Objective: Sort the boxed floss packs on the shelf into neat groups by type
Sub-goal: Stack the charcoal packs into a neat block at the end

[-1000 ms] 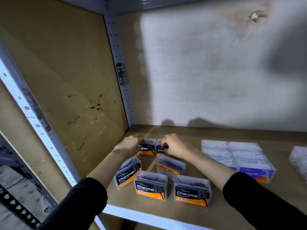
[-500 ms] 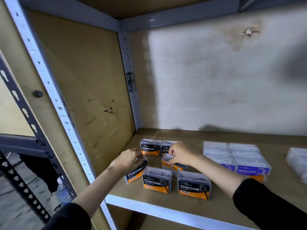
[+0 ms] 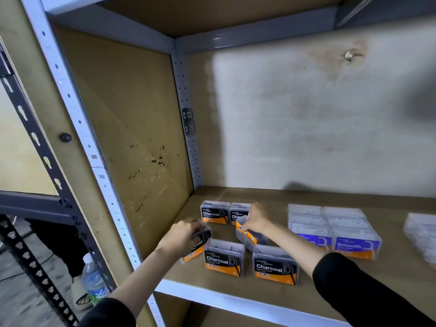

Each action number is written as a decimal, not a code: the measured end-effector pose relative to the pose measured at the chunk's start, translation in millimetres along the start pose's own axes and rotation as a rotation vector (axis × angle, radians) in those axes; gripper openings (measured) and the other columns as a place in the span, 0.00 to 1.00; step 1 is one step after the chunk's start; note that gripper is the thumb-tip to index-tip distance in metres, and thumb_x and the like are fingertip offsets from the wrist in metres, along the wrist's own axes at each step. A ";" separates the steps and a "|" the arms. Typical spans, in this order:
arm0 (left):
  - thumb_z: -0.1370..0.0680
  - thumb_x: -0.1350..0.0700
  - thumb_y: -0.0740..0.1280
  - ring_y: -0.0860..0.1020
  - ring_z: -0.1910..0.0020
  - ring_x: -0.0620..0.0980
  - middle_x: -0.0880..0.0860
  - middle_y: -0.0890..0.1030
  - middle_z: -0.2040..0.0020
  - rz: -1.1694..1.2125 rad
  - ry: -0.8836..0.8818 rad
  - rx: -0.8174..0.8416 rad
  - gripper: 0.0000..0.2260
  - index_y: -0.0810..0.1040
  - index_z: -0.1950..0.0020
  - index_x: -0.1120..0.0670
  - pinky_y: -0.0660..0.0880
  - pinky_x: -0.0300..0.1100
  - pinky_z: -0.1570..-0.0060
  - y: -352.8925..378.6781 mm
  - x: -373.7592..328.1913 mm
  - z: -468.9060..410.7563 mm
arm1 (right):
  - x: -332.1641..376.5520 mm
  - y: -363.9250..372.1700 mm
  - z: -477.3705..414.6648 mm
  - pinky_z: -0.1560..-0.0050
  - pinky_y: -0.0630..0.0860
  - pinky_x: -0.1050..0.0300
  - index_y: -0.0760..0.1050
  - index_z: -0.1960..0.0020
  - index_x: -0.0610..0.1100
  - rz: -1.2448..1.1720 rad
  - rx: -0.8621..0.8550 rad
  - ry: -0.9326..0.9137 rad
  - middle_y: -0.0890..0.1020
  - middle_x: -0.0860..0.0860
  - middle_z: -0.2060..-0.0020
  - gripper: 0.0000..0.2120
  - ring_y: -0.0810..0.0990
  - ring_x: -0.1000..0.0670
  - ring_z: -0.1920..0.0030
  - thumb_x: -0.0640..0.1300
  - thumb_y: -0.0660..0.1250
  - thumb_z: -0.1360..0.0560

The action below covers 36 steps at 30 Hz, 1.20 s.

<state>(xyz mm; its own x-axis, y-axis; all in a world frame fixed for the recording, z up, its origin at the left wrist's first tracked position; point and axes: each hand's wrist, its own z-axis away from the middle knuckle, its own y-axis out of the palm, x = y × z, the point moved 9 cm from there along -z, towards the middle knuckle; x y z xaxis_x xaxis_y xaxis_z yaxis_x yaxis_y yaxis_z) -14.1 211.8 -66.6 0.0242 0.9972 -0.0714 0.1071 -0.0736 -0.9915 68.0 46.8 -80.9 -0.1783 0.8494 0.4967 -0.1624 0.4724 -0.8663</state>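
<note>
Tilted Charcoal pack point(image 3: 246, 234), now lifted.

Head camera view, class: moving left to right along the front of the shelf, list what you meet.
Water bottle on the floor → left hand gripping a tilted Charcoal pack → upright Charcoal pack → second upright Charcoal pack → purple Smooth packs → blurred clear packs at the edge.

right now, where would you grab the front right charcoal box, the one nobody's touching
Take the front right Charcoal box from above, thumb and fingers across its narrow front-to-back depth. It stands upright with its clear top free, and a neighbouring Charcoal box sits close on its left.
</note>
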 end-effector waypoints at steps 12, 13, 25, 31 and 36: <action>0.23 0.58 0.64 0.75 0.40 0.54 0.53 0.76 0.40 0.036 -0.002 -0.026 0.14 0.76 0.38 0.55 0.70 0.42 0.46 -1.8 1.9 0.1 | 5.7 -23.3 7.5 0.67 0.69 0.64 0.80 0.52 0.33 0.068 0.011 -0.122 0.83 0.40 0.52 0.07 0.80 0.47 0.56 0.36 0.68 0.28; 0.23 0.58 0.64 0.75 0.40 0.54 0.53 0.77 0.40 0.040 -0.001 -0.030 0.14 0.76 0.38 0.55 0.70 0.42 0.46 -1.8 2.3 -0.2 | 10.3 -26.1 13.1 0.63 0.71 0.67 0.79 0.47 0.33 0.097 0.036 -0.202 0.82 0.41 0.47 0.10 0.79 0.48 0.51 0.35 0.66 0.27; 0.23 0.58 0.64 0.75 0.39 0.52 0.52 0.76 0.39 0.050 0.006 -0.019 0.15 0.75 0.36 0.53 0.70 0.40 0.45 2.0 3.5 0.8 | 25.4 1.8 52.1 0.44 0.71 0.53 0.64 0.32 0.38 0.935 0.207 -0.787 0.70 0.43 0.35 0.23 0.70 0.44 0.36 0.28 0.56 0.26; 0.23 0.58 0.64 0.74 0.38 0.52 0.52 0.76 0.38 0.024 0.021 -0.014 0.15 0.75 0.36 0.54 0.68 0.40 0.44 0.6 1.3 0.4 | 26.3 10.4 47.3 0.46 0.73 0.50 0.64 0.31 0.40 1.005 0.221 -0.846 0.71 0.42 0.37 0.24 0.71 0.43 0.37 0.28 0.57 0.26; 0.23 0.57 0.63 0.75 0.39 0.53 0.53 0.76 0.39 0.006 0.025 -0.007 0.14 0.75 0.37 0.55 0.68 0.40 0.45 -0.3 0.4 -0.3 | 29.1 6.8 38.5 0.49 0.73 0.53 0.68 0.33 0.40 0.889 0.269 -0.749 0.73 0.43 0.40 0.22 0.71 0.44 0.39 0.31 0.59 0.26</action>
<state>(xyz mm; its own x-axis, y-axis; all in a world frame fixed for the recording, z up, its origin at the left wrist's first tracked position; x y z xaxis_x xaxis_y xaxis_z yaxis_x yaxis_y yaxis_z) -13.8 212.2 -66.3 0.0495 0.9960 -0.0742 0.1136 -0.0794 -0.9903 24.3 65.7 -70.3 -0.8386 0.4636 -0.2862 0.1220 -0.3522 -0.9279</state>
